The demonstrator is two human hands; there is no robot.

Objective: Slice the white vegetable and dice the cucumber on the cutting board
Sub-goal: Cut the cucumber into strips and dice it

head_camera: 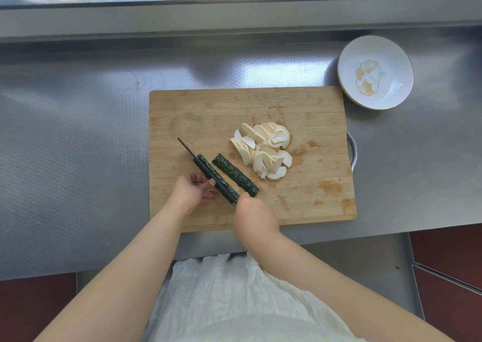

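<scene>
Right hand (251,212) grasps the knife (206,169), blade running lengthwise through a cucumber strip (217,176) on the cutting board (208,107). Left hand (193,189), fingers curled, steadies that strip. Second strip (234,174) lies beside; white vegetable slices (262,150) are piled nearby. Risk: the bumpy strip rolls and the blade skids toward the fingertips (210,184).

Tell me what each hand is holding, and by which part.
Right hand grips the knife by its handle. Left hand fingers steady one cucumber strip near its end.
</scene>
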